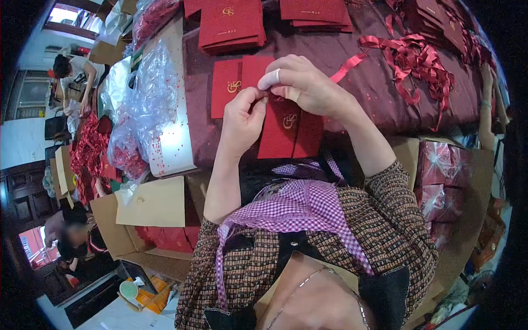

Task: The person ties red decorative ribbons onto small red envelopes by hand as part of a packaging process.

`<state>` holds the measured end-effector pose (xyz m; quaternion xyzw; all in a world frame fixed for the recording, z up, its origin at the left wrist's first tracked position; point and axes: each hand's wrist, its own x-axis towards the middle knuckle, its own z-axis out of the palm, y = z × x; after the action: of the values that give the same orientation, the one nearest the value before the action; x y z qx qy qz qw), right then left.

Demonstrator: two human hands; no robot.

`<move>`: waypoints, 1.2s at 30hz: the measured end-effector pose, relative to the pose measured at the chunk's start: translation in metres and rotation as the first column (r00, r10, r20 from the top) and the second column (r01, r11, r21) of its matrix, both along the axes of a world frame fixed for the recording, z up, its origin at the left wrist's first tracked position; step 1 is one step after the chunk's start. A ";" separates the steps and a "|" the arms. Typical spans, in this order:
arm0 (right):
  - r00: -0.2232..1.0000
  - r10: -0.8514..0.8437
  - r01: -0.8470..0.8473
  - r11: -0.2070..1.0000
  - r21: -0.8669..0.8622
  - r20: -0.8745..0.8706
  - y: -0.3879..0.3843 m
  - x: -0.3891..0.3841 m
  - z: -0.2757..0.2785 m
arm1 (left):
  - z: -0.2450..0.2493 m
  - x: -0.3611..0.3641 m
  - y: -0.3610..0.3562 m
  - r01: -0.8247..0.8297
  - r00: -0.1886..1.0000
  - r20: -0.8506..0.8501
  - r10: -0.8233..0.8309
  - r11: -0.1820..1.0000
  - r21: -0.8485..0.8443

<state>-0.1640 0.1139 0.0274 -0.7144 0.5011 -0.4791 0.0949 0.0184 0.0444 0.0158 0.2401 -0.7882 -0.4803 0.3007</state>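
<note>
My left hand (245,115) is closed, thumb and forefinger pinched together over the red cards. My right hand (311,85) meets it fingertip to fingertip, also pinched, with white tape round a finger. Whatever thin thing lies between the fingertips is too small to make out. Under the hands are a red card with a gold emblem (225,91) and a second red card (283,132) nearer my body, both partly covered. A loose red ribbon (349,67) runs out from behind my right hand.
Stacks of red cards (231,27) and a tangle of red ribbons (415,69) lie on the dark red cloth (346,126). Clear plastic bags (148,93) are at left. Cardboard boxes (151,209) stand below the table edge. Other people (82,77) are at left.
</note>
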 end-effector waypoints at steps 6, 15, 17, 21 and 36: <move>0.991 0.130 -0.133 0.986 0.096 0.038 0.000 -0.006 -0.004 | -0.006 0.007 -0.001 -0.085 0.994 -0.039 0.099 0.961 0.265; 0.996 0.075 -0.084 0.982 0.167 0.056 0.001 -0.017 -0.002 | -0.004 0.037 -0.035 -0.413 0.872 -0.209 0.442 0.895 0.169; 0.997 0.051 -0.061 0.979 0.195 0.054 -0.002 -0.017 -0.001 | 0.009 0.040 -0.024 -0.415 0.909 -0.100 0.404 0.897 -0.150; 0.999 0.044 -0.049 0.975 0.216 0.029 -0.010 -0.015 -0.010 | 0.018 0.034 0.004 -0.092 0.972 0.179 0.149 0.951 -0.294; 0.940 -0.217 0.283 0.925 0.252 -0.262 0.054 -0.089 -0.049 | -0.004 0.035 -0.005 -0.255 0.930 0.277 0.243 0.967 0.009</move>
<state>-0.2531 0.1674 -0.0214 -0.6732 0.6601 -0.3242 0.0764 0.0538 0.0394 0.0121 0.4087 -0.7744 -0.4180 0.2420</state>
